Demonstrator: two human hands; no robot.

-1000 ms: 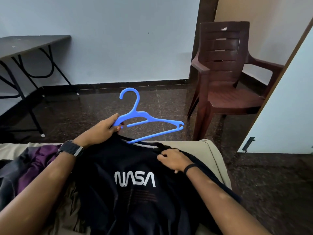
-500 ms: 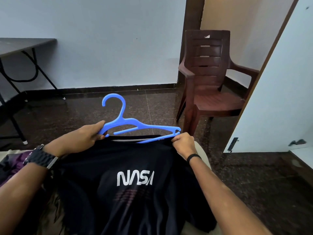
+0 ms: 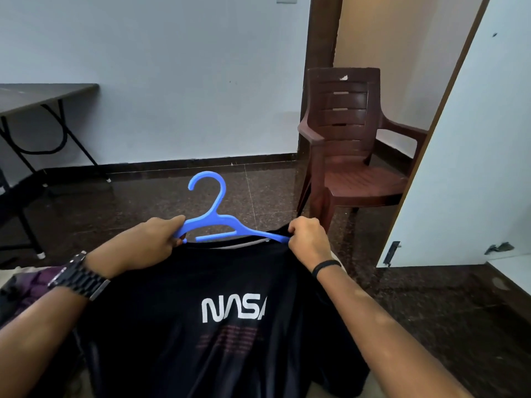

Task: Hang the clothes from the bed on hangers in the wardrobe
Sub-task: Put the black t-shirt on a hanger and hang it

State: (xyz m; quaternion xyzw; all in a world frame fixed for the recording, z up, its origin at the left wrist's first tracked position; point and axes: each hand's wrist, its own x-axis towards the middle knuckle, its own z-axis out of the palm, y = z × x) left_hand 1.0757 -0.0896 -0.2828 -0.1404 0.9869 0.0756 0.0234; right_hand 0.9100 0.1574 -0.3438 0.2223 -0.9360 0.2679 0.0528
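Head view puts the black NASA T-shirt (image 3: 218, 311) in front of me, its collar raised toward the blue hanger (image 3: 222, 225) and its body draped down toward the bottom of the picture. I see the hanger upright, hook at the top, with its right arm tucked inside the shirt's neck opening while its left arm and crossbar stay bare above the collar. My left hand (image 3: 149, 242) has its grip curled round the left end of the hanger, thumb on top, pinching the plastic; whether it also catches the cloth I cannot tell. My right hand (image 3: 309, 239) has its grip bunched on the shirt's right shoulder, fingers pressed together over the fabric right at the hanger's right tip. A dark watch (image 3: 79, 275) sits on my left wrist and a thin black band (image 3: 326, 267) on my right. Purple cloth (image 3: 43, 278) lies at the left edge beside the shirt. Beyond the hanger is the dark polished floor (image 3: 143, 208), with a brown plastic chair (image 3: 353, 150) to the right and a black folding bench (image 3: 37, 96) well apart at the left, against the pale wall
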